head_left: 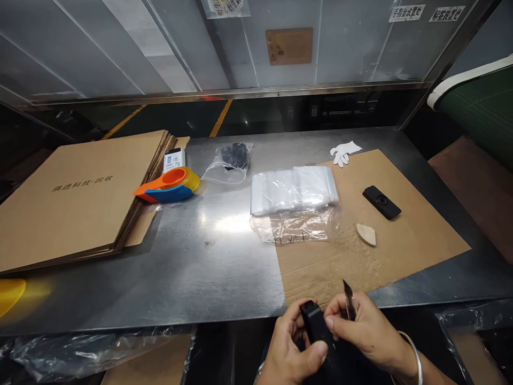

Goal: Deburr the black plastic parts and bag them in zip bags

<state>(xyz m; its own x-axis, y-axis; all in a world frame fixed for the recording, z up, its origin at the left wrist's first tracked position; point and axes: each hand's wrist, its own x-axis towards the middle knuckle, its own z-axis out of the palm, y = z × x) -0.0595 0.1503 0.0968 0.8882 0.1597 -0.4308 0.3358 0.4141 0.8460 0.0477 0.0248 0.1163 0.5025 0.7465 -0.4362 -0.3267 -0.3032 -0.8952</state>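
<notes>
At the table's front edge my left hand (289, 350) is wrapped round a black plastic part (316, 323), a long piece with rounded edges held tilted. My right hand (363, 331) is closed on a small pointed blade (348, 297), its tip sticking up past the fingers. The right thumb and fingertips are also close against the side of the black part; whether they press on it I cannot tell. A flat black plastic piece with a round recess (381, 202) lies on the cardboard sheet (420, 235), beyond my right hand. Near it is a beige wedge-shaped piece (366, 235).
A pack of clear plastic bags (294, 190) lies mid-table. To its left are a bag with black contents (232, 158), an orange and blue tape dispenser (170, 184) and stacked cardboard (80, 203). A white glove (344, 153) lies at the back. A metal-framed panel (240, 95) stands behind.
</notes>
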